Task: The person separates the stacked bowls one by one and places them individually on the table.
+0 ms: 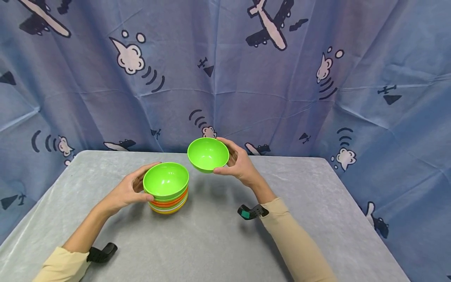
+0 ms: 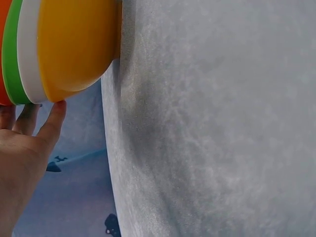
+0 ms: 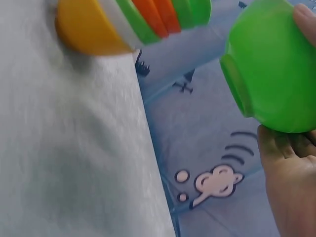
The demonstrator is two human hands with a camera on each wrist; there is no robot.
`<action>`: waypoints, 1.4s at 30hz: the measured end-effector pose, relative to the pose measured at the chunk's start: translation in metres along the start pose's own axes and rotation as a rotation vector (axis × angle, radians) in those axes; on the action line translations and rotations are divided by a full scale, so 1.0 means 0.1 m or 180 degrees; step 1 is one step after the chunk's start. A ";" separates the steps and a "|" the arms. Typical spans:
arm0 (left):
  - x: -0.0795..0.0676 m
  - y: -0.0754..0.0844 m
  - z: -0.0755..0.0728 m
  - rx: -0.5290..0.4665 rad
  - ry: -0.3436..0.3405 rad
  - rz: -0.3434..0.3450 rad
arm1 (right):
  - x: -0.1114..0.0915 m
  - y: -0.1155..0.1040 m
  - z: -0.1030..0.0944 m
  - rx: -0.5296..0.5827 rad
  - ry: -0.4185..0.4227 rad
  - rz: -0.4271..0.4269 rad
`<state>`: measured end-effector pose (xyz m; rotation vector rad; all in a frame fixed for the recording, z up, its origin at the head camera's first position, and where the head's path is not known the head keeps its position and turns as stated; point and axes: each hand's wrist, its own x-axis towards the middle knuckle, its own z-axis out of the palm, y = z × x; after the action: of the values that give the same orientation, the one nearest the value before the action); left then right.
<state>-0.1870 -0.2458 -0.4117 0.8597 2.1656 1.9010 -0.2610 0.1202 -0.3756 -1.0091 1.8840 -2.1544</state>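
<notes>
A stack of nested bowls stands on the table, with a green bowl on top and orange, green, white and yellow ones beneath. My left hand holds the stack from its left side, thumb at the front and fingers behind. In the left wrist view its fingertips touch the yellow bowl and its neighbours. My right hand grips a single green bowl by its right side, raised above the table and to the right of the stack. In the right wrist view this bowl hangs apart from the stack.
A grey cloth-covered table extends under both hands. Behind it hangs a blue curtain printed with airplanes and clouds. Black bands sit on the left wrist and the right wrist.
</notes>
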 end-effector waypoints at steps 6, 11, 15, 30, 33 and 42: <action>-0.01 0.00 -0.01 -0.0029 -0.0018 -0.0013 | 0.01 0.13 -0.19 -0.0227 0.0123 0.0292; -0.01 -0.01 -0.01 -0.0034 -0.0028 -0.0008 | 0.03 0.29 -0.29 -0.0380 0.0219 0.0567; 0.00 -0.01 -0.02 -0.0031 -0.0041 -0.0004 | 0.06 0.42 -0.35 -0.0456 0.0239 0.0676; -0.01 -0.01 -0.01 0.0028 -0.0028 -0.0040 | 0.14 0.81 -0.41 -0.0382 0.0376 0.1021; 0.00 -0.02 -0.01 0.0027 -0.0030 -0.0060 | 0.12 0.85 -0.41 -0.0358 0.0356 0.1046; -0.01 -0.01 -0.01 0.0012 -0.0031 -0.0062 | 0.10 0.87 -0.44 -0.0497 0.0243 0.1145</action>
<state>-0.1869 -0.2471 -0.4126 0.8438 2.1648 1.8803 -0.3219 0.1330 -0.4511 -0.5577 2.1038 -1.8881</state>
